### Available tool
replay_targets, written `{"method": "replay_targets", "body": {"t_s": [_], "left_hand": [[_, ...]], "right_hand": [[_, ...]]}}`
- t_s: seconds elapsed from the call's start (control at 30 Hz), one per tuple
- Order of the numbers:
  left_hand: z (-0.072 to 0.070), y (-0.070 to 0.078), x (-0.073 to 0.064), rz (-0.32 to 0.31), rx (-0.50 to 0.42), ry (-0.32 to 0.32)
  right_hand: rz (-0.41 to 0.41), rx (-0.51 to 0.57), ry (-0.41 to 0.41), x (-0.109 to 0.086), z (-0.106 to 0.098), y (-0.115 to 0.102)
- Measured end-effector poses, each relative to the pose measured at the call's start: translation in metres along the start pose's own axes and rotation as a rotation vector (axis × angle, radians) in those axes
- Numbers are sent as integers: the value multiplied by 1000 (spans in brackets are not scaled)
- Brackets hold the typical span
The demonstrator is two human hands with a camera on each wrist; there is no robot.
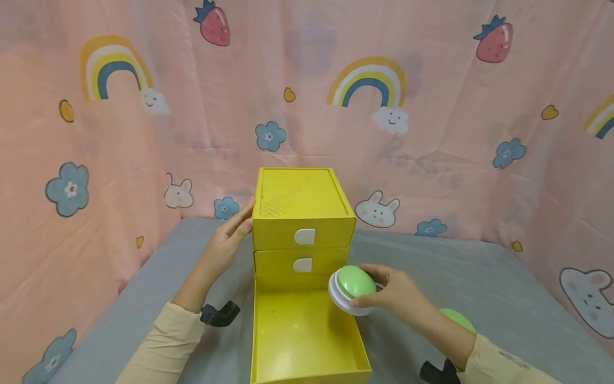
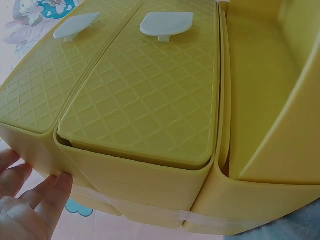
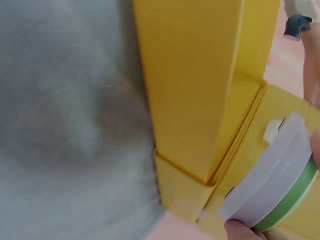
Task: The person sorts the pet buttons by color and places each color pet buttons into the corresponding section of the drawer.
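Observation:
A yellow three-drawer box (image 1: 303, 194) stands in the middle, its bottom drawer (image 1: 297, 333) pulled out with nothing inside it. My left hand (image 1: 229, 237) rests its fairly straight fingers against the box's left side, by the top drawer. In the left wrist view, the fingertips (image 2: 61, 186) touch the yellow wall. Over the right edge of the pulled-out drawer, my right hand (image 1: 390, 290) holds a round white object with a green dome (image 1: 356, 282), thumb and fingers at its rim. In the right wrist view, this dome-topped object (image 3: 272, 172) appears tilted, its white base showing.
The upper two drawers are closed, each with a white tab handle (image 1: 304, 236). Another green rounded thing (image 1: 459, 319) lies on the grey cloth (image 1: 484, 288), partly hidden behind the right forearm. A pink patterned curtain (image 1: 307, 80) hangs around the back and sides.

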State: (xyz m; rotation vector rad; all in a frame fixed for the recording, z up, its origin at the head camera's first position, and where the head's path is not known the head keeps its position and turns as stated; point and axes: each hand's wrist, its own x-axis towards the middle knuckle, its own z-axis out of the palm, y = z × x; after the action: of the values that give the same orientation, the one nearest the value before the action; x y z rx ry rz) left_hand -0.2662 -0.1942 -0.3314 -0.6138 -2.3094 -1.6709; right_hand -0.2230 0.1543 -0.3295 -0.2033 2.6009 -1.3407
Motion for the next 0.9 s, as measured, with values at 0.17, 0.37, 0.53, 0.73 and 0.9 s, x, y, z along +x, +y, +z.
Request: {"method": "replay_targets", "body": {"t_s": [0.17, 0.37, 0.53, 0.73, 0.9], "left_hand": [[0, 1, 1, 12, 6, 4], [0, 1, 1, 5, 12, 5], [0, 1, 1, 2, 5, 7], [0, 1, 1, 1, -1, 11], [0, 0, 0, -3, 5, 13]], "right_hand": [[-26, 5, -28, 4, 13, -10], [-46, -5, -55, 11, 33, -20], [-26, -4, -54, 16, 48, -29], [-45, -26, -97, 24, 62, -35], [-62, -75, -163, 28, 75, -44]]}}
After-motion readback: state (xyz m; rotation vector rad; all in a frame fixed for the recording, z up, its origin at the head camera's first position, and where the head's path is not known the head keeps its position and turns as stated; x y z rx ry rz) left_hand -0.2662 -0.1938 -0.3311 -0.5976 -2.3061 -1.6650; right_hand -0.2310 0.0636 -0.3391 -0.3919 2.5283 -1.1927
